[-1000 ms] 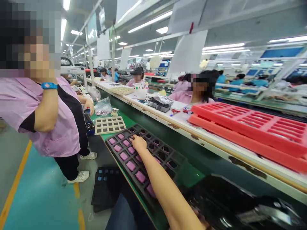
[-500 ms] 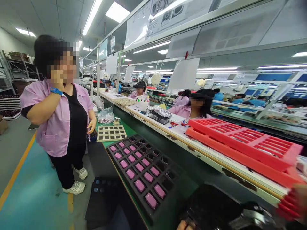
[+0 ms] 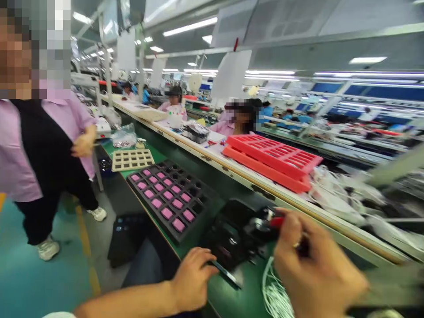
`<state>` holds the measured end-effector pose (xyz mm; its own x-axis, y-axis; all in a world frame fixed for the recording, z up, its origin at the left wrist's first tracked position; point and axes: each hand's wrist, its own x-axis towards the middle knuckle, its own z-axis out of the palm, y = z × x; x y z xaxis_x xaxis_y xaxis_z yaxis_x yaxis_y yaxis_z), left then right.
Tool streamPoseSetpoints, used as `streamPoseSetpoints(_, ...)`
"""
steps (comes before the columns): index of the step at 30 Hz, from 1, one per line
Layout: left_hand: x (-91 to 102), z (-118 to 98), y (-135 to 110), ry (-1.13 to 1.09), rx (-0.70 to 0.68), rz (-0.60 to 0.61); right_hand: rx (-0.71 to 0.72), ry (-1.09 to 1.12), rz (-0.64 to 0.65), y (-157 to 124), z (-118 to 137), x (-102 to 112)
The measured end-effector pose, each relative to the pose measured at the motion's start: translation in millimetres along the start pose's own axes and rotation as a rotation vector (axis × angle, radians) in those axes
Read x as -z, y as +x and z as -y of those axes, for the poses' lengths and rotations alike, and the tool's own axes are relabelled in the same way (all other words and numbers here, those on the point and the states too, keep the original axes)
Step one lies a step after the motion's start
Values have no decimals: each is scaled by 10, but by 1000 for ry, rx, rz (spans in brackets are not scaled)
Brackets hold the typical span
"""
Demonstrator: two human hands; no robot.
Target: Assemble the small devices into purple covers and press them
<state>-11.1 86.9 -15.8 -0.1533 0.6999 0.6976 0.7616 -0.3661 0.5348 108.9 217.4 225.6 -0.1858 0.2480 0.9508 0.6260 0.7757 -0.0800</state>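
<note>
One dark strip [image 3: 227, 273], tip down-right.

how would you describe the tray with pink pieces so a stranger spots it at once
On the green bench, look past the left hand. The tray lies at the near edge: black, pink pieces in its pockets, unlike the beige tray beyond and the red trays on the shelf.

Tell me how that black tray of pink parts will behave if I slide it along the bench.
The black tray looks thin and moulded, so it will probably flex if lifted by one corner. The pink parts seem to sit loose in open pockets, so a tilt could spill them. On the smooth green bench it should slide easily.
</note>
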Motion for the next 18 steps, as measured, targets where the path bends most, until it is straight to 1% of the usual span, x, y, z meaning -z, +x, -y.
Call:
streamPoseSetpoints(2,314,-117,-132,-80,22,-9,22,14,21,-331,173,97)
streamPoseSetpoints(4,597,-149,-170,-123,24,-22,22,68,98,-624,224,85)
streamPoseSetpoints(5,716,-131,-148,-115,28,-28,19,99,125,-733,212,56)
streamPoseSetpoints(7,901,-13,-25,-49,52,-30,-1,158,127,-855,156,-6)
streamPoseSetpoints(9,1014,221,190,46,99,-18,-16,242,134,-868,103,-17)
streamPoseSetpoints(11,1048,546,483,102,160,-1,-44,343,167,-846,75,58)
streamPoseSetpoints(12,1036,726,653,131,192,15,-82,387,170,-851,67,126)
streamPoseSetpoints(13,1007,905,834,163,225,37,-146,417,146,-879,59,210)
streamPoseSetpoints(15,922,1235,1211,225,283,105,-347,413,66,-1015,39,406)
streamPoseSetpoints(16,874,1375,1394,256,310,145,-462,384,57,-1120,24,510)
streamPoseSetpoints(17,827,1492,1565,291,340,179,-572,344,91,-1240,8,613)
streamPoseSetpoints(18,780,1585,1717,322,367,214,-673,299,160,-1369,-8,715)
